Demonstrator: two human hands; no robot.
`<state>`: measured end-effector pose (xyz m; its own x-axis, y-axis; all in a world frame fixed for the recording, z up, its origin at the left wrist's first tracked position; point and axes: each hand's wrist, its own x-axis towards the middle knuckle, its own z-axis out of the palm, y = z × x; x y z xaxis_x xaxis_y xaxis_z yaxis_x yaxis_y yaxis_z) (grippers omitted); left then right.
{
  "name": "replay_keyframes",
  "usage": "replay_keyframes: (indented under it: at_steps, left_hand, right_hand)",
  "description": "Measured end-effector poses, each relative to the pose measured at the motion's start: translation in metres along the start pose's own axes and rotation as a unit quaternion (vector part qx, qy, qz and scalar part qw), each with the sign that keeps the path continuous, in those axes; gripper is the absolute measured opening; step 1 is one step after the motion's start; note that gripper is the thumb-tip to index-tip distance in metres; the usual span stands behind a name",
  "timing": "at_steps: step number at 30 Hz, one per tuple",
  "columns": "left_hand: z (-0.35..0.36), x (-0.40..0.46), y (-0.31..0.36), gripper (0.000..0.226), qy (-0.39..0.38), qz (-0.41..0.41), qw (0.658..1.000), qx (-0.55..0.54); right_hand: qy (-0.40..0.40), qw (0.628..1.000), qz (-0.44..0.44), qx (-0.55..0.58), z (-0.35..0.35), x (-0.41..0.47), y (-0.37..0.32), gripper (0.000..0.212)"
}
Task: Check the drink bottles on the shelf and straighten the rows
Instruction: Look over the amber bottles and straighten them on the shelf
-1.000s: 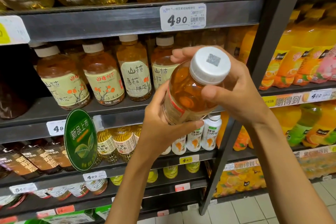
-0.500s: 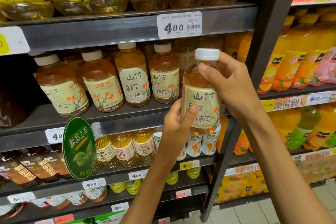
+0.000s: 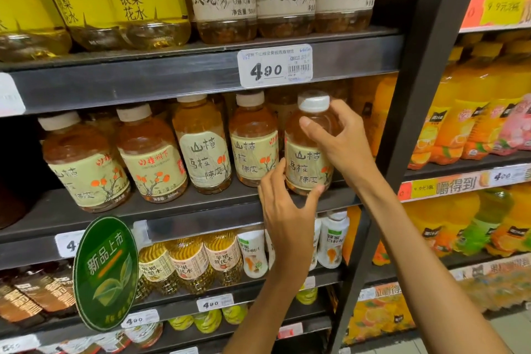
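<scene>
Shop aisle — dark metal shelf (image 3: 201,204), tiled floor (image 3: 514,327)

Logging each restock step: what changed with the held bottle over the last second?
The bottle went from tilted, cap toward the camera, to upright at the row's right end on the shelf. Right hand and left hand keep their grip. The neighbouring bottles stayed put.

A row of five hawthorn drink bottles stands at the front of the middle shelf (image 3: 172,210), with more bottles behind. The rightmost bottle (image 3: 309,158) sits upright just beside its neighbour (image 3: 253,141), next to the shelf upright (image 3: 416,123). The right hand (image 3: 342,141) wraps its shoulder; the left hand (image 3: 287,210) cups its base from the front. A price tag (image 3: 274,65) hangs on the shelf edge above.
</scene>
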<state>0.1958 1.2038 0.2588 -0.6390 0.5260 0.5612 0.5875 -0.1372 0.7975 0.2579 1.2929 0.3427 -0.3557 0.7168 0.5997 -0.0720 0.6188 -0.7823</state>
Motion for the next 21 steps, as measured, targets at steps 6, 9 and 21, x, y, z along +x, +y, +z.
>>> replay_keyframes:
  at_steps: [6,9,21]
  left_hand:
    - [0.009,0.005,-0.001,0.067,0.057,0.041,0.994,0.081]
    - [0.01,0.008,0.0,0.069,0.064,0.05,0.989,0.124]
    - [0.015,0.008,0.001,0.054,0.061,0.061,0.986,0.146]
  right_hand:
    - [0.052,0.996,0.051,-0.06,0.007,0.0,0.012,0.046]
    - [0.052,0.998,0.023,0.036,0.002,-0.009,0.013,0.048]
    - [0.013,0.996,0.038,0.085,-0.005,-0.014,0.027,0.042]
